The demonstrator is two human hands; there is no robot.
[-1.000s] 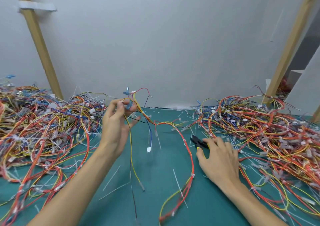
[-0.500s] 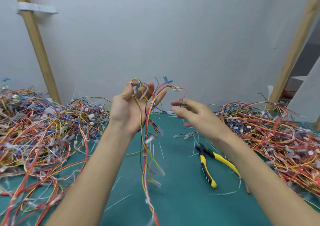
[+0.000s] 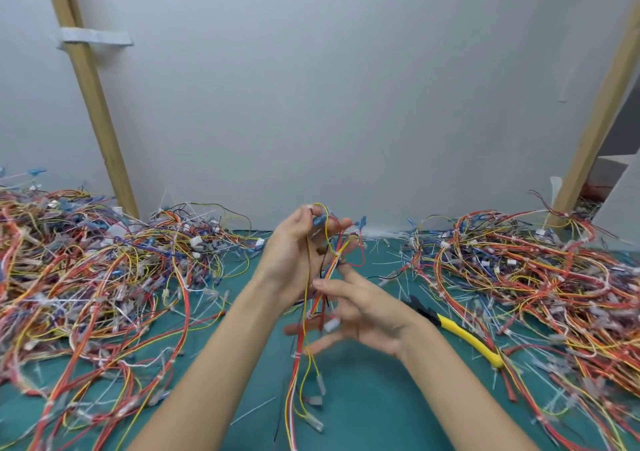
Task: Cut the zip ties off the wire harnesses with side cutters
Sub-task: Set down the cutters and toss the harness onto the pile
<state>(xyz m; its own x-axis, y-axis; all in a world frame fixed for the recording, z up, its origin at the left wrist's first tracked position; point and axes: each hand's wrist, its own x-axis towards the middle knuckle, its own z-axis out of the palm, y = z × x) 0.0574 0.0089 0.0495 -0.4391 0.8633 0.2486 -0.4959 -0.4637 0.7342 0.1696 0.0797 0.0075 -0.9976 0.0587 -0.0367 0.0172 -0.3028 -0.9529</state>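
Note:
My left hand is raised above the mat and grips the top end of a wire harness of red, yellow and blue wires, which hangs down to the mat. Just below it, my right hand has its fingers spread and straight, and they touch the hanging wires at mid-length. White zip ties and small connectors show along the harness. The side cutters, with yellow handles, lie on the green mat to the right of my right wrist, in neither hand.
A big tangled pile of harnesses covers the mat's left side and another pile covers the right. Cut zip tie pieces litter the mat. A grey wall stands close behind, with slanted wooden posts at left and right.
My right hand let go of the cutters, rose to the harness top, then slid down to mid-length. My left hand lifted the harness up.

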